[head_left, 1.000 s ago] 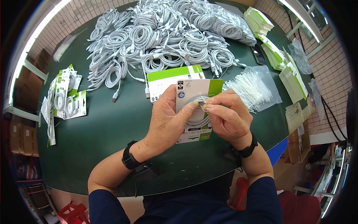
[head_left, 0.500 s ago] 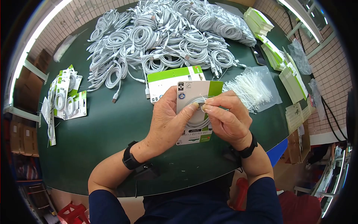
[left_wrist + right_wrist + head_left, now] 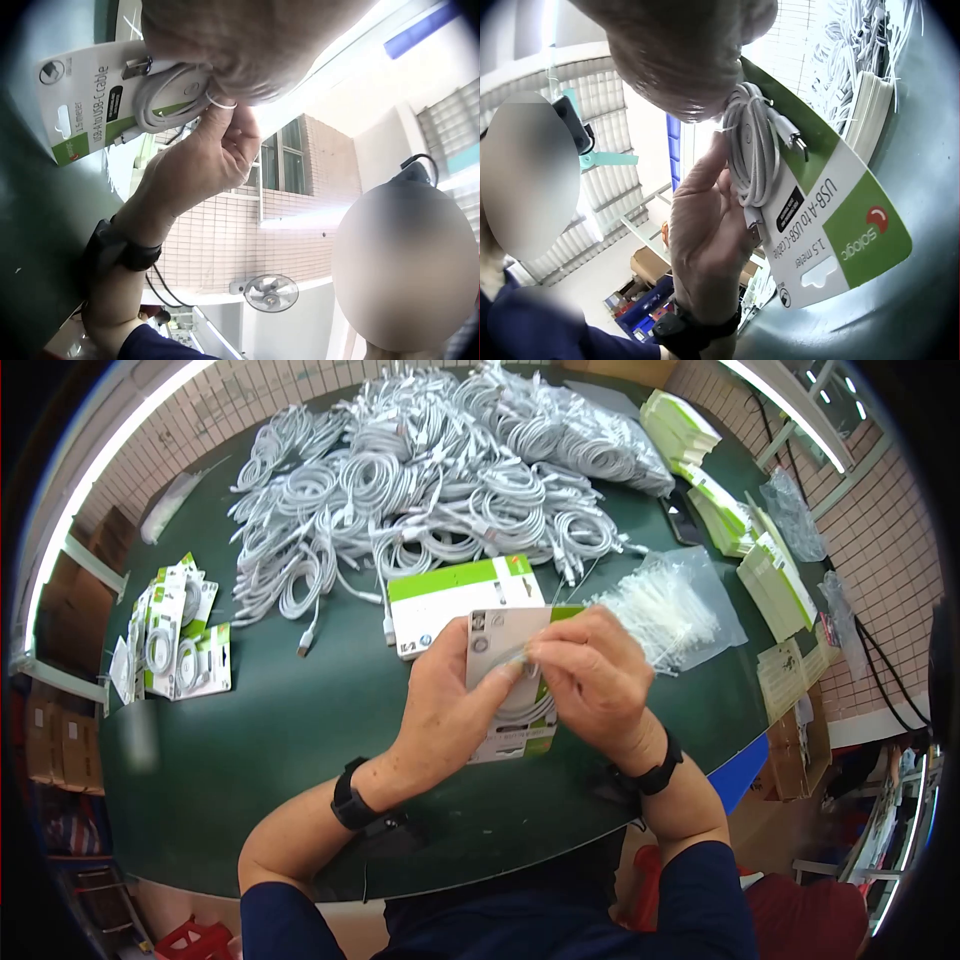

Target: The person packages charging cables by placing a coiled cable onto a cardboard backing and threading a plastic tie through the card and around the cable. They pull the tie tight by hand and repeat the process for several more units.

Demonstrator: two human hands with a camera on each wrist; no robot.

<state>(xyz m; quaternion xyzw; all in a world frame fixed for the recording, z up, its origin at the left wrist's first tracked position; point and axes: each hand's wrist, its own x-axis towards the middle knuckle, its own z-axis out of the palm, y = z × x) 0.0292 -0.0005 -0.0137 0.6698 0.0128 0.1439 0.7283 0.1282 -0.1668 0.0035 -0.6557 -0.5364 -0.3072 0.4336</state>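
Note:
In the head view, my left hand [image 3: 440, 705] grips a white and green USB-A to USB-C cable card [image 3: 870, 206], thumb pressed on its front. A coiled white USB cable [image 3: 754, 154] lies against that card, with its metal plugs showing in the wrist views. My right hand [image 3: 595, 675] is over the card's upper part, thumb and index finger pinching a thin white cable tie [image 3: 220, 103] at the coil. The tie's ends are mostly hidden by the fingers in the head view. Just beyond the hands lies a stack of flat cards [image 3: 460, 610].
A large heap of coiled cables [image 3: 410, 480] covers the back of the green table [image 3: 300, 760]. White cable ties [image 3: 660, 610] lie on a plastic bag at right, near a phone [image 3: 683, 520] and card stacks [image 3: 775, 585]. Carded cables [image 3: 175, 625] are piled at left.
Both hands and the card sit slightly lower in the head view. My right hand has closed in over the tie. At the left pile's near end, an upright card now shows as a blurred white shape.

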